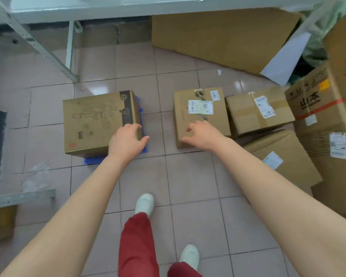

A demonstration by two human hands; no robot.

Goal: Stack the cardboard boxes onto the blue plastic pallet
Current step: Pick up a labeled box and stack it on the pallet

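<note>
A cardboard box with printed line drawings (96,120) sits on the blue plastic pallet (92,161), which shows only at the box's near and right edges. My left hand (127,141) hovers over that box's near right corner, fingers apart, holding nothing. To the right, a labelled cardboard box (200,110) stands on the floor. My right hand (203,135) is spread open above its near edge, empty. Another labelled box (258,110) stands just right of it.
More cardboard boxes are piled at the right (318,120), one lying low on the floor (284,154). A flat cardboard sheet (218,39) leans at the back. Metal shelf legs (48,54) stand at the left. Crumpled plastic (36,176) lies near left. My feet are on pink tiles.
</note>
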